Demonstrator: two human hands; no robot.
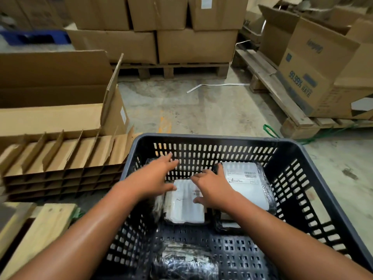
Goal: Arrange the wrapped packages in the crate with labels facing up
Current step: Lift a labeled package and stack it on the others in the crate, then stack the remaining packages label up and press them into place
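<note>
Fingers: left hand (156,176) spread flat, right hand (212,191) loose, both resting on the middle package (184,203), gripping nothing.
Packages: three in the crate (314,199); right package (247,182) label-up.
Risk: near package (184,261) shows no label; slick wrap may slip when flipped.

1. Two bare forearms are seen, with no sleeves reaching into view.
2. The left hand (156,176) is uncovered, without glove, ring or watch.
3. The right hand (214,188) is likewise bare and unadorned.
</note>
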